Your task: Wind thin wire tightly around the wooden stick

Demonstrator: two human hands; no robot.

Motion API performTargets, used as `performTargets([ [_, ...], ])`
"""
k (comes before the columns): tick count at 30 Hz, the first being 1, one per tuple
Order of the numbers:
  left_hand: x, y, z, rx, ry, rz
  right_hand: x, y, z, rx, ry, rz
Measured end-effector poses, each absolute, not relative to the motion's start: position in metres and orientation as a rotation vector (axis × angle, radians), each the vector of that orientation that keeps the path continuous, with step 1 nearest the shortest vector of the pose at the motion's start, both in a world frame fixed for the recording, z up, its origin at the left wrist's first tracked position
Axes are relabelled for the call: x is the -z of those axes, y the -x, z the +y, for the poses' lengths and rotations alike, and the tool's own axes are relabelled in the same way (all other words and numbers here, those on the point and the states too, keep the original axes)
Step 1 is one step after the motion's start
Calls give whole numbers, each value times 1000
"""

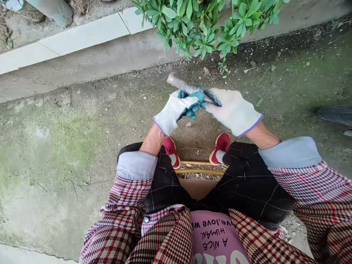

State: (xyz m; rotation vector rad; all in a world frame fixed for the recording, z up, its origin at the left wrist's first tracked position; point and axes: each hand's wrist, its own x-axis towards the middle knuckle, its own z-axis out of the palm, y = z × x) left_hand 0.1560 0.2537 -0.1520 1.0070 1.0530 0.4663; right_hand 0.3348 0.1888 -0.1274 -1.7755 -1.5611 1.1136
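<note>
Out in front of me, both hands, in white gloves with teal-coated fingers, are close together on a pale rod-like piece (177, 82) with silvery, bristly strands at its middle. My left hand (183, 106) is closed, its fingers curled at the near side of the strands. My right hand (228, 108) closes around the other end, its thumb and fingers pressed together. The rod slants, its pale blunt end sticking out up and to the left. Gloves hide much of it, so its exact kind cannot be made out.
Bare, partly mossy ground (82, 121) surrounds my red shoes (169, 148). Ahead runs a low concrete wall (90, 68) topped with white tiles (90, 35), overhung by a leafy green shrub (198, 25). Beneath me is a seat with yellowish bars (199, 171). A dark shoe (335, 114) shows at far right.
</note>
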Motion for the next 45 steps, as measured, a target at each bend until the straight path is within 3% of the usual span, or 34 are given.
performTargets([
  [3, 148, -148, 251, -441, -1029, 924, 118, -341, 181, -1663, 1468, -1244],
  [5, 148, -146, 249, -421, -1036, 868, 116, -343, 179, -1829, 1383, -1126],
  [7, 151, -150, 250, -424, -1028, 913, 117, -342, 181, -1657, 1543, -1260],
  [11, 159, -161, 255, -462, -980, 1072, 122, -335, 189, -857, 1957, -1750],
  [13, 158, -162, 255, -475, -971, 1064, 122, -334, 189, -788, 1960, -1795],
  [18, 148, -150, 250, -483, -1036, 872, 119, -346, 184, -1660, 1551, -1210],
  [20, 147, -149, 249, -463, -1066, 835, 119, -348, 183, -1805, 1476, -1103],
  [22, 149, -152, 250, -452, -1072, 902, 119, -347, 185, -1611, 1603, -1282],
  [26, 151, -159, 253, -463, -996, 1105, 120, -341, 190, -871, 1893, -1765],
  [28, 147, -158, 252, -457, -974, 1105, 119, -342, 191, -950, 1877, -1745],
  [31, 139, -153, 249, -419, -990, 1018, 117, -348, 189, -1523, 1731, -1442],
  [33, 139, -152, 249, -402, -1006, 974, 118, -350, 188, -1725, 1673, -1282],
  [35, 143, -153, 251, -404, -1006, 991, 120, -349, 189, -1577, 1761, -1386],
  [39, 151, -157, 254, -418, -969, 1086, 122, -342, 191, -909, 1957, -1776],
  [40, 151, -157, 254, -422, -967, 1084, 121, -342, 191, -894, 1951, -1779],
  [45, 141, -151, 251, -412, -1008, 972, 111, -349, 186, -1717, 1693, -1322],
])
